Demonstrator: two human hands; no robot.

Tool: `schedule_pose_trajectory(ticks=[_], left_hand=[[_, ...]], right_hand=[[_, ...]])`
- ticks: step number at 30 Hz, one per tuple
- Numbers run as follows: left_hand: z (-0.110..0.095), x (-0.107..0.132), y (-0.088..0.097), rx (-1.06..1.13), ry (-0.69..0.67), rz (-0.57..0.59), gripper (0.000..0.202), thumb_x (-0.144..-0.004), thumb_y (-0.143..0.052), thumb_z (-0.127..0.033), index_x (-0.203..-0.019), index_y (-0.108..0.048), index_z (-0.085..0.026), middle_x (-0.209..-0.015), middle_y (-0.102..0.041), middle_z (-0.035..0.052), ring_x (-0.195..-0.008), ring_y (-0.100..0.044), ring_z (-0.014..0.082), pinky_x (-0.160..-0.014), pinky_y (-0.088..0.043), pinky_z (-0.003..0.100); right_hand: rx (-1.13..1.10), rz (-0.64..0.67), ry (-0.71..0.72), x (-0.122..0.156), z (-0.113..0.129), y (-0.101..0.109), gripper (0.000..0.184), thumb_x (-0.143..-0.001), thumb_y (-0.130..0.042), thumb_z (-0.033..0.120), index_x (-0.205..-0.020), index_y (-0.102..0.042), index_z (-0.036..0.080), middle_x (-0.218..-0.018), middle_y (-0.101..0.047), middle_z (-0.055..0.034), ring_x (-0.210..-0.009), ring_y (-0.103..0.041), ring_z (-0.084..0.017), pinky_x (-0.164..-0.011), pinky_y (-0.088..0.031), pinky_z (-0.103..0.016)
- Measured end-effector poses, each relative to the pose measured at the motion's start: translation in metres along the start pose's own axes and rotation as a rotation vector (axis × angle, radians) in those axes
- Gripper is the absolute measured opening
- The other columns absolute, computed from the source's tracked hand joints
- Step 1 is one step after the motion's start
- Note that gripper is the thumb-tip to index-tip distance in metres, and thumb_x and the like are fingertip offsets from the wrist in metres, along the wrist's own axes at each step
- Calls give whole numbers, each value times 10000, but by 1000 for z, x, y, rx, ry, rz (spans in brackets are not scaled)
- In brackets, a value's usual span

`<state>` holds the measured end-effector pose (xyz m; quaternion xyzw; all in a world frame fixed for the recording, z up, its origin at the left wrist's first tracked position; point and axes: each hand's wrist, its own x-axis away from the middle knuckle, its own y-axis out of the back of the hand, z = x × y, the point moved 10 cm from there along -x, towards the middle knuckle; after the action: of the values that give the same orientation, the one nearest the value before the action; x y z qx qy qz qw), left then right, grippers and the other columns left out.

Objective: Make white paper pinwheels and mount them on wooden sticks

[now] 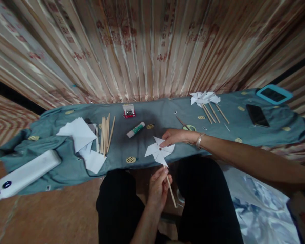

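Observation:
A white paper pinwheel point(156, 155) with a small metal pin at its centre sits at the table's front edge. Its wooden stick point(171, 193) slants down toward my lap, and my left hand point(159, 186) is closed round the upper part, just under the blades. From the right, my right hand point(174, 136) reaches over the pinwheel, fingers bent onto a blade beside the pin; the underside of that grip is hidden. Just beyond the right wrist lie scissors point(189, 127) with pale green handles. A glue stick point(136, 129) rests behind the pinwheel.
On the left are folded white papers point(82, 134), a bundle of wooden sticks point(106, 134) and a white elongated device point(27, 173). A small box of pins point(128, 111) stands at the back. Several pinwheels point(204, 98), a phone point(257, 115) and a blue-framed tablet point(274, 94) lie right.

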<state>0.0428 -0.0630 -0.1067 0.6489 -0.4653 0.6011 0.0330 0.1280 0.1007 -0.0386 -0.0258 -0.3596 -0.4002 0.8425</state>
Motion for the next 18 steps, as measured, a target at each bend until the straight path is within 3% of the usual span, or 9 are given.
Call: schedule_pose_trajectory(ticks=[5, 10, 13, 18], left_hand=[[-9, 5, -15, 21, -45, 88, 268, -543, -897, -58, -734, -712, -90, -610, -664, -13, -486, -610, 50, -495, -516, 121], [-22, 11, -30, 10, -79, 127, 228, -583, -877, -49, -741, -721, -102, -649, -676, -5, -539, -625, 55, -550, -544, 136], [-32, 12, -45, -27, -101, 158, 228, -587, -875, -57, -758, -730, -101, -641, -667, -5, -536, -613, 57, -549, -540, 143], [-57, 9, -82, -66, -168, 239, 293, -510, -921, -113, -731, -729, -110, -633, -657, -14, -553, -601, 56, -555, -514, 143]], right_hand=[[-205, -135, 71, 16, -3, 22, 471, -540, -836, 563, -675, -708, 131, -671, -677, -18, -648, -583, -99, -631, -437, -216], [-321, -340, 145, 43, -15, 48, 495, -621, -777, 623, -804, -737, 164, -879, -742, -47, -768, -638, -117, -720, -468, -224], [-414, -479, 208, 61, -24, 59, 510, -622, -768, 644, -824, -745, 176, -955, -750, -63, -846, -650, -139, -783, -471, -246], [-630, -644, 317, 71, -38, 66, 564, -557, -783, 691, -801, -748, 184, -901, -754, -70, -813, -646, -160, -790, -468, -291]])
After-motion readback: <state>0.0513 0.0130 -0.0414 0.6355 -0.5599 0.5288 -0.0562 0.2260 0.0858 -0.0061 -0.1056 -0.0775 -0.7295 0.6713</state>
